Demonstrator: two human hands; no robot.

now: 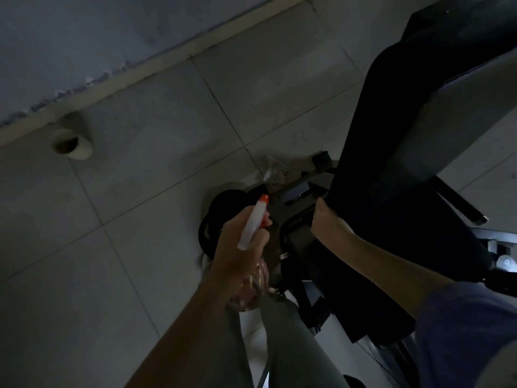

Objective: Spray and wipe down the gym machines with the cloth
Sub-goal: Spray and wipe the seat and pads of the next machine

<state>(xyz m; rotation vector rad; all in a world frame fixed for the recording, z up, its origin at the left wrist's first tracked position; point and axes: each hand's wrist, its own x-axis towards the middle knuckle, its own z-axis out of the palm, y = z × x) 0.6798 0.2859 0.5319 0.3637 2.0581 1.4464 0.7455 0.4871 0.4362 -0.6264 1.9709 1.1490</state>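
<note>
Open tiled floor [140, 197] left; black bench pad [397, 177] and metal frame [298, 191] right.

The spray bottle [253, 222] is just left of the machine pad [391, 163]. A pipe [73, 144] sits far left by the wall [112, 29].

Left hand [236, 247] around spray bottle [253, 221], right hand [328, 223] round black bench pad [391, 191] edge.
</note>
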